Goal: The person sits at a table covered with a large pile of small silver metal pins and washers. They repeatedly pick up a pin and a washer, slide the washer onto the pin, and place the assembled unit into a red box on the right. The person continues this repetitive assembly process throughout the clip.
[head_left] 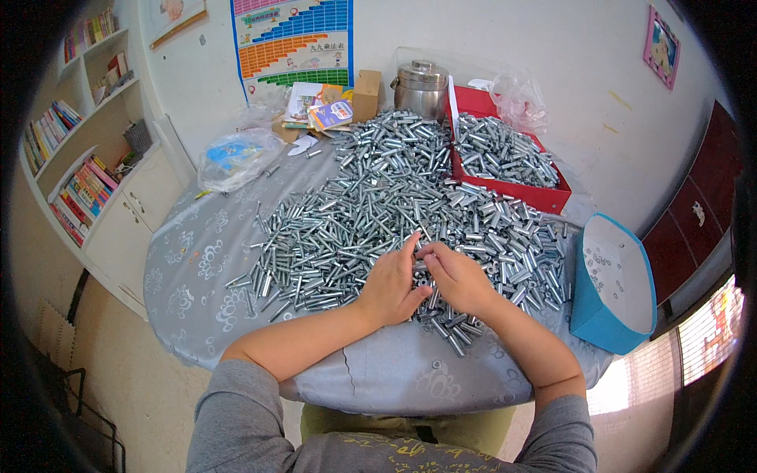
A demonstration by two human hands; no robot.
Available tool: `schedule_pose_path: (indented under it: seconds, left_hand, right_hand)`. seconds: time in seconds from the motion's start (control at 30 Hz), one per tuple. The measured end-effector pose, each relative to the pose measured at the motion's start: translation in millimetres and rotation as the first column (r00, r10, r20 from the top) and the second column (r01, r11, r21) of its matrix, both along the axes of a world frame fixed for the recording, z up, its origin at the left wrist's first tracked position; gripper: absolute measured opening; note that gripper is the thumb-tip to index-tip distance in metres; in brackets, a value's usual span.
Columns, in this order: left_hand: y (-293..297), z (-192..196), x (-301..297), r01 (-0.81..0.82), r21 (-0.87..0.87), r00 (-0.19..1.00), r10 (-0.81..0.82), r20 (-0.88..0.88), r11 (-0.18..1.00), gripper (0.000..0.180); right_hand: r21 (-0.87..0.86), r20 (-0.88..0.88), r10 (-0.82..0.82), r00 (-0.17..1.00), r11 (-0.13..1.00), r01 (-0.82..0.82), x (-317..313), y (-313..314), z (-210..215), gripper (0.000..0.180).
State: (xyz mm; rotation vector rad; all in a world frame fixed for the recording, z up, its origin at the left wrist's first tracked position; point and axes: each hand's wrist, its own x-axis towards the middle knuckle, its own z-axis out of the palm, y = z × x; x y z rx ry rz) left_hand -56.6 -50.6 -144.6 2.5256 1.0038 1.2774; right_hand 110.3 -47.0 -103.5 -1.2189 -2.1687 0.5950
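Observation:
A large heap of silvery metal pins [315, 229] and short tube-like sleeves [528, 244] covers the middle of the table in front of me. At the heap's near edge, my left hand [392, 285] is raised with its fingers stretched forward and the thumb standing apart; its palm side is mostly hidden. My right hand [460, 280] meets it from the right, fingers bent and pressed together near the left fingertips. Whatever the right fingers pinch is too small and covered to make out. Loose metal pieces [449, 335] lie just below both hands.
A red box [512, 191] with more metal pieces stands at the back right, beside a steel lidded pot [421, 88]. A blue bin [615, 315] holding small rings is at the right edge. Plastic bags [236, 160] and booklets [330, 115] lie at the back left.

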Motion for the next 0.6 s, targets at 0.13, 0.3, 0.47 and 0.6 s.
schedule_pose_path:
  seconds: [0.13, 0.3, 0.47, 0.6]
  left_hand:
    - [2, -4, 1, 0.025, 0.045, 0.999, -0.026, 0.033, 0.999, 0.083]
    - [0, 0, -1, 0.000, 0.016, 1.000, 0.000, 0.003, 1.000, 0.081]
    - [-1, 0, -1, 0.006, -0.011, 1.000, -0.006, -0.001, 1.000, 0.081]
    - [-2, 2, -1, -0.007, -0.012, 1.000, 0.007, -0.013, 1.000, 0.082]
  right_hand:
    - [-0.143, -0.088, -0.012, 0.996, 0.990, -0.001, -2, -5, 9, 0.028]
    - [-0.183, -0.182, 0.076, 0.980, 0.977, -0.109, 0, 1, 0, 0.030]
    - [-0.273, -0.191, 0.028, 0.981, 0.959, -0.081, 0, 1, 4, 0.029]
    - [-0.165, -0.078, 0.023, 0.997, 0.986, -0.036, 1, -1, 6, 0.029]
